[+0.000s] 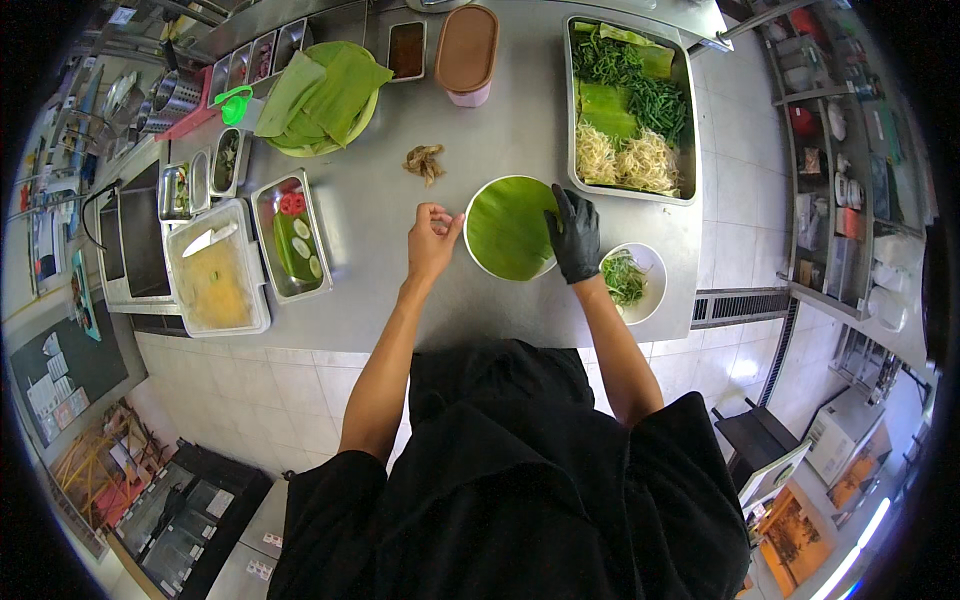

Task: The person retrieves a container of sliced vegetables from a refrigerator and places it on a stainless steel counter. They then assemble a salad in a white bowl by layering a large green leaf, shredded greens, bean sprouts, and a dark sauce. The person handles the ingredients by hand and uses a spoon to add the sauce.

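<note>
A round white-rimmed plate or shallow bowl [498, 275] lies on the steel table in front of me, lined with a green banana leaf [508, 225]. My right hand [576, 238], in a black glove, grips its right rim with the thumb over the leaf. At the left rim is my bare left hand [430, 243], its fingers curled in with nothing visible in them. Its thumb side is close to the edge; whether it touches, I cannot tell. To the right of the glove stands a white bowl [653, 272] of shredded greens [624, 278]. A crumpled brown cloth-like piece [424, 163] lies beyond my left hand.
A steel tray [636, 195] of greens and bean sprouts stands at the far right. Leaf pieces [325, 95] fill a round container at the far left. Nearby are a brown-lidded tub [467, 48], a tray of cucumber slices [292, 238] and a knife [209, 240] on a lidded box [215, 285].
</note>
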`<state>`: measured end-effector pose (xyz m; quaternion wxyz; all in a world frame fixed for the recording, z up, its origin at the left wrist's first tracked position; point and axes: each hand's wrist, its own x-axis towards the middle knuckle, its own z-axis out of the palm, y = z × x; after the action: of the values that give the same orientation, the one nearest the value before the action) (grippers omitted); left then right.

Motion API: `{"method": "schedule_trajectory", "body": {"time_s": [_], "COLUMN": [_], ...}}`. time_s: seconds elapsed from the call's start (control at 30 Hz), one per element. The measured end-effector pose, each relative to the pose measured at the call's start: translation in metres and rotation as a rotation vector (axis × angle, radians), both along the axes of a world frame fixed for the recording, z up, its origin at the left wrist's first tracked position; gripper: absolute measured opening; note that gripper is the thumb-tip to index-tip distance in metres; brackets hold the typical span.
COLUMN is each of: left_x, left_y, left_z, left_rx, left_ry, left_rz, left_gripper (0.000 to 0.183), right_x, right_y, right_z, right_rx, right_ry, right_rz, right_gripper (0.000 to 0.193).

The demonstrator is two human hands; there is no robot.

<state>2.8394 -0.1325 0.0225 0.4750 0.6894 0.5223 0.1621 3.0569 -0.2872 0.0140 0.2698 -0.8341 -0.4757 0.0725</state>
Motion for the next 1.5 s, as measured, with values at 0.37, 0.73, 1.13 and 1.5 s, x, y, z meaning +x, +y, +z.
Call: {"method": "schedule_trajectory", "body": {"time_s": [0.37,0.73,1.13,1.5], "left_x": [0.028,0.030,0.017,0.009], "left_y": [-0.002,-0.014,-0.027,-0.035], "left_z": [-0.016,-0.008,-0.012,-0.024], "left_rx": [0.087,0.122,-0.025,-0.106], "left_ry": [-0.062,0.029,0.029,-0.111], "left_rz": [-0.111,-0.084,0.015,0.043], "left_gripper": [0.037,0.041,0.042,0.037], "right_x": [-0.054,0.114,0.279,0.330], "right_y": [0.001,0.057,0.211,0.198], "right_z": [-0.034,0.032,0.008,0.069], "right_rx": [-0.179,0.038,-0.122,0.091], "right_ry": [-0.019,0.005,-0.195,0.167], "right_rz": [0.230,-0.126,0.125,0.050], "right_gripper": [0.080,0.053,0.039,0.029]}}
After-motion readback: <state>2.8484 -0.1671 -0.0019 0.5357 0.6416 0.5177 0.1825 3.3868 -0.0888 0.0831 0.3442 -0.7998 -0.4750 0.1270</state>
